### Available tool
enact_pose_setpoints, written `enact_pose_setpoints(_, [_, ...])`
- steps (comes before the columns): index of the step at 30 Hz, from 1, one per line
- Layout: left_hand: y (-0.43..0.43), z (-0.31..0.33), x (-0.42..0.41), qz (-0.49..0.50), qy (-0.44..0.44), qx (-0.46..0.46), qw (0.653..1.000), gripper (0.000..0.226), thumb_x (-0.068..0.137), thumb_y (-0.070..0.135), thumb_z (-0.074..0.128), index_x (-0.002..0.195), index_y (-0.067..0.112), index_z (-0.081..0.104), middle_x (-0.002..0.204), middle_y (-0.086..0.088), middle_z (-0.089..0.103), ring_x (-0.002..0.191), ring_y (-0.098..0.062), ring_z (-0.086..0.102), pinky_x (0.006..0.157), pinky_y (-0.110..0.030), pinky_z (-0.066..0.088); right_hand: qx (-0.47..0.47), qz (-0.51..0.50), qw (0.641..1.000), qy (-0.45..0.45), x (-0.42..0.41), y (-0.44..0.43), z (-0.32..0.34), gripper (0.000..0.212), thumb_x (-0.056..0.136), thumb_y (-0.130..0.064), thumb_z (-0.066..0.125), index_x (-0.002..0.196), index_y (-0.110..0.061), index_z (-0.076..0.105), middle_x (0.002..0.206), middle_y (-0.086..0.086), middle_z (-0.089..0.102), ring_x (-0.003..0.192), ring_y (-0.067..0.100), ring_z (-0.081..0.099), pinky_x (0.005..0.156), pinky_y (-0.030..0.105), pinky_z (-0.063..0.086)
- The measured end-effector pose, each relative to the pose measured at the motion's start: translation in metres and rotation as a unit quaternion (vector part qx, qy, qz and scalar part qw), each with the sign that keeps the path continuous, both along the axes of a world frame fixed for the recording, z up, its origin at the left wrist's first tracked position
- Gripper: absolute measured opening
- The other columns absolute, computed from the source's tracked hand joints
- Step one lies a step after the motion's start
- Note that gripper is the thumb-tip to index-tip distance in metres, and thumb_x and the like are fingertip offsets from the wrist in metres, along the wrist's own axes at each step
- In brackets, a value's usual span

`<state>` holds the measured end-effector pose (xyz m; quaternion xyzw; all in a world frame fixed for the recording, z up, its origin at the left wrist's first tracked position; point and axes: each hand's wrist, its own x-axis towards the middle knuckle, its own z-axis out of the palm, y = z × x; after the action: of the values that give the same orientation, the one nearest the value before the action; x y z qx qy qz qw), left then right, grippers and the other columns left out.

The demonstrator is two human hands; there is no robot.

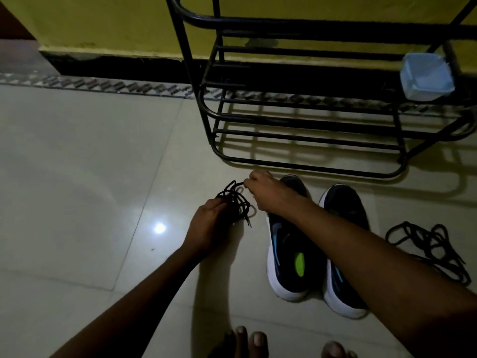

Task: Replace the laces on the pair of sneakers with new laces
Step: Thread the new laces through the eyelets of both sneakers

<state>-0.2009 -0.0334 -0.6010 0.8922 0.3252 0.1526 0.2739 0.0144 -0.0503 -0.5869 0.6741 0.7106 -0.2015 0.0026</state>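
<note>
The left hand [209,223] rested low on the tiled floor [77,177], its fingers curled over the near side of a bundle of black laces [233,200]. Just beyond it and to its right, the right hand [263,189] pinched a loop at the bundle's far edge between thumb and fingertips.

Under the right wrist and forearm stood the pair of sneakers [289,257], side by side with their toes pointing away. Well to the right of that arm, a second heap of loose black laces [426,244] lay on the floor.

The step in hand looked like teasing one tangle apart, probably the new laces, with the loose heap likely the old ones. Next would be freeing a single lace and finding its tip, which called for a gentle pull so that no knot tightened.

The light was dim. The forearm hid much of both shoes, so whether their eyelets were bare could not be told. The left fingertips were lost among the cords.
</note>
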Motion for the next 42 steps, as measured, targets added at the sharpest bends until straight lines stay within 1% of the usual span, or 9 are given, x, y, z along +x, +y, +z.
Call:
enact_pose_setpoints(9, [-0.006, -0.012, -0.026, 0.080, 0.032, 0.011, 0.996, 0.030, 0.088, 0.022, 0.056, 0.113, 0.013, 0.070, 0.114, -0.002, 0.069, 0.101, -0.026, 0.062, 0.078, -0.036, 0.052, 0.004, 0.012, 0.999, -0.043, -0.016, 0.010, -0.008, 0.029, 0.084, 0.011, 0.051, 0.110, -0.003, 0.052, 0.109, 0.018, 0.053, 0.100, 0.036, 0.056, 0.066, 0.035, 0.038])
enact_pose_setpoints(14, [-0.006, -0.002, -0.024, 0.247, 0.090, 0.083, 0.961, 0.026, 0.086, 0.041, 0.054, 0.093, 0.017, 0.063, 0.089, 0.001, 0.062, 0.083, -0.025, 0.058, 0.066, -0.033, 0.040, -0.003, -0.052, 0.998, 0.037, -0.018, 0.013, 0.005, 0.023, 0.089, -0.010, 0.060, 0.112, -0.009, 0.061, 0.110, 0.012, 0.057, 0.093, 0.031, 0.061, 0.069, 0.033, 0.047])
enact_pose_setpoints(18, [0.003, 0.025, -0.003, 0.173, -0.104, -0.154, 0.967, 0.068, 0.079, 0.022, 0.080, 0.137, 0.029, 0.047, 0.129, 0.010, 0.061, 0.118, -0.010, 0.055, 0.089, -0.031, 0.052, 0.060, -0.046, 0.976, 0.206, -0.016, 0.012, 0.047, 0.019, 0.085, -0.013, 0.068, 0.101, -0.015, 0.078, 0.097, 0.004, 0.072, 0.087, 0.016, 0.067, 0.076, 0.024, 0.049])
enact_pose_setpoints(21, [0.006, 0.051, 0.016, 0.125, -0.177, -0.317, 0.923, 0.069, 0.084, 0.015, 0.083, 0.142, 0.026, 0.047, 0.112, 0.005, 0.074, 0.103, -0.009, 0.070, 0.076, -0.028, 0.059, 0.159, -0.049, 0.951, 0.262, -0.006, 0.007, 0.076, 0.017, 0.085, -0.009, 0.067, 0.095, -0.014, 0.079, 0.092, 0.002, 0.071, 0.081, 0.013, 0.065, 0.073, 0.023, 0.051])
enact_pose_setpoints(25, [0.024, 0.064, 0.011, 0.206, -0.248, -0.232, 0.917, 0.009, 0.092, 0.015, 0.074, 0.100, 0.012, 0.073, 0.083, -0.001, 0.073, 0.076, -0.015, 0.071, 0.070, -0.030, 0.056, 0.271, -0.187, 0.923, 0.201, 0.026, 0.008, 0.083, 0.016, 0.088, -0.007, 0.063, 0.093, -0.010, 0.078, 0.089, 0.006, 0.072, 0.079, 0.014, 0.064, 0.076, 0.027, 0.053])
enact_pose_setpoints(30, [0.052, 0.051, -0.032, 0.239, -0.081, -0.115, 0.961, 0.005, 0.094, 0.036, 0.070, 0.092, 0.033, 0.073, 0.086, 0.014, 0.072, 0.081, -0.006, 0.069, 0.087, -0.055, 0.054, 0.222, -0.263, 0.934, 0.091, 0.047, -0.008, 0.053, 0.019, 0.085, -0.010, 0.055, 0.086, -0.009, 0.074, 0.089, 0.013, 0.067, 0.081, 0.027, 0.064, 0.072, 0.035, 0.056])
enact_pose_setpoints(33, [0.051, 0.059, -0.038, 0.214, -0.088, -0.080, 0.970, 0.005, 0.092, 0.028, 0.074, 0.091, 0.033, 0.074, 0.089, 0.008, 0.069, 0.084, -0.013, 0.067, 0.084, -0.043, 0.053, 0.165, -0.286, 0.942, 0.060, 0.035, -0.017, 0.044, 0.017, 0.085, -0.006, 0.056, 0.091, -0.007, 0.071, 0.097, 0.012, 0.062, 0.088, 0.028, 0.060, 0.072, 0.032, 0.052])
enact_pose_setpoints(38, [0.029, 0.083, -0.011, 0.145, -0.162, -0.145, 0.965, 0.005, 0.088, 0.017, 0.078, 0.093, 0.018, 0.076, 0.088, 0.007, 0.075, 0.078, -0.011, 0.069, 0.070, -0.029, 0.054, 0.143, -0.128, 0.960, 0.203, -0.010, -0.021, 0.054, 0.045, 0.085, -0.025, 0.074, 0.129, -0.020, 0.065, 0.102, 0.000, 0.050, 0.100, 0.016, 0.047, 0.078, 0.021, 0.031])
enact_pose_setpoints(42, [0.026, 0.085, 0.000, 0.158, -0.197, -0.155, 0.955, 0.006, 0.087, 0.012, 0.078, 0.093, 0.014, 0.076, 0.085, 0.008, 0.075, 0.076, -0.008, 0.069, 0.070, -0.022, 0.052, 0.109, -0.086, 0.946, 0.292, -0.031, -0.015, 0.059, 0.029, 0.086, -0.030, 0.077, 0.113, -0.021, 0.074, 0.087, -0.003, 0.061, 0.077, 0.000, 0.051, 0.067, 0.015, 0.038])
